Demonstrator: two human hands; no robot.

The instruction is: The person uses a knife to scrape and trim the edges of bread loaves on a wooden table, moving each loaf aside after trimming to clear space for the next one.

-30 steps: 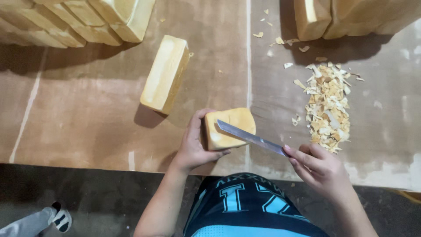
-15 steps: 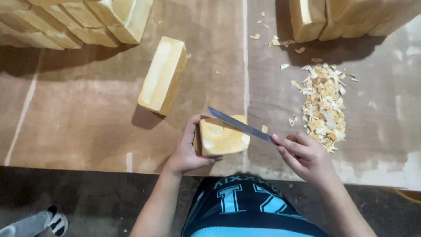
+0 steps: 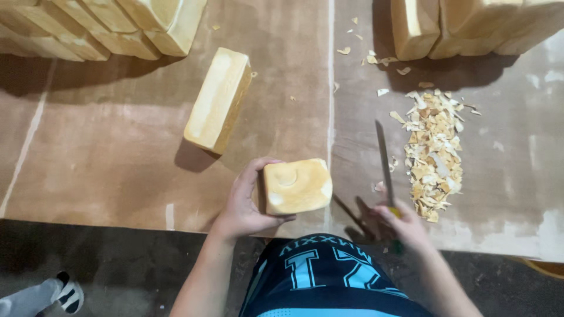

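My left hand (image 3: 244, 202) grips a pale yellow block (image 3: 295, 186) by its left side and holds it end-up over the near edge of the brown board (image 3: 117, 147). My right hand (image 3: 404, 226) is closed on the handle of a long thin knife (image 3: 383, 157). The blade points away from me and lies apart from the block, to its right. Just right of the blade is a heap of pale shavings (image 3: 433, 149). A second, longer yellow block (image 3: 218, 98) lies on the board beyond my left hand.
Stacks of similar yellow blocks stand at the far left (image 3: 100, 23) and far right (image 3: 470, 26). Loose shavings (image 3: 376, 58) are scattered near the right stack. A dark floor (image 3: 117, 270) runs along the near edge, with a shoe (image 3: 69, 292) at lower left.
The knife has come off the block and swung to the right, its blade now pointing away from me. My left hand has turned the block so its end faces up.
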